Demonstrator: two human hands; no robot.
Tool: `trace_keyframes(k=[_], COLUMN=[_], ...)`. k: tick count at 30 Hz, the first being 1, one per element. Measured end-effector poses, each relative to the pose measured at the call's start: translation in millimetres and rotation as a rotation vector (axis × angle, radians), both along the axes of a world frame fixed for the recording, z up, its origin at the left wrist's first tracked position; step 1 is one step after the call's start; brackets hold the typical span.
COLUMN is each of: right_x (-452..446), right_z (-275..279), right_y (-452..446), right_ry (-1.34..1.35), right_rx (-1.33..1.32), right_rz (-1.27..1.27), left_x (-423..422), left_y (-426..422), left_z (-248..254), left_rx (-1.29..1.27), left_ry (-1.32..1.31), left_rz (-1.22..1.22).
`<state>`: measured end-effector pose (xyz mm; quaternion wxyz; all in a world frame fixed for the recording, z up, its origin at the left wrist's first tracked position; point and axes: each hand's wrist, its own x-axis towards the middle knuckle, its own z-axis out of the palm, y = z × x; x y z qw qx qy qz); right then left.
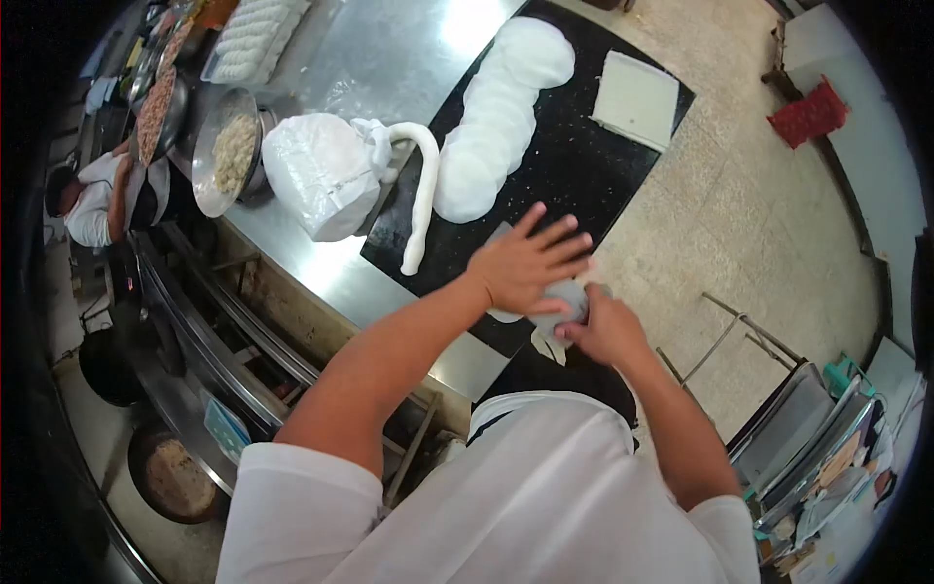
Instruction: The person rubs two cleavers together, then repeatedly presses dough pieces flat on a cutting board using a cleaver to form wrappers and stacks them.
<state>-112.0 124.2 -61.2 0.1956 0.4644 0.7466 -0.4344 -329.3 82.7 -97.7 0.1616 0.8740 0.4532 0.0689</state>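
Note:
My left hand (530, 263) is open with fingers spread, palm down, over the near end of a black worktop (574, 175). Just below its thumb, my right hand (611, 329) is closed on a smooth greyish rounded thing (566, 304), whose kind I cannot make out. Pale dough (548, 346) hangs at the worktop's near edge under the right hand. Beyond the left hand lies a row of overlapping white dough rounds (498, 122). A dough rope (424, 185) curves out of a white plastic bag (326, 175) on the left.
A pale square stack (634, 99) lies at the worktop's right. On the metal table are a bowl of pale filling (233, 154) and a tray of white buns (255, 39). Another person (97, 200) stands far left. Folded metal-framed items (808, 438) lean at lower right.

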Motion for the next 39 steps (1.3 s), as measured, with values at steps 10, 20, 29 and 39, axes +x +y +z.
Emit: trace_keyframes(k=[10, 20, 29, 39], right_x=[39, -17, 21, 46], right_z=[-21, 6, -2, -23], right_y=[-60, 15, -13, -47], right_ry=[0.157, 0.078, -0.027, 0.168], right_rx=[-0.017, 0.141, -0.015, -0.037], right_rz=[-0.007, -0.001, -0.047, 0.07], left_x=[24, -19, 17, 26], left_y=[-38, 36, 11, -28], left_z=[-9, -7, -2, -9], left_rx=[-0.025, 0.133, 0.058, 0.009], left_ry=[-0.174, -0.032, -0.026, -0.08], left_rz=[-0.083, 0.134, -0.018, -0.018])
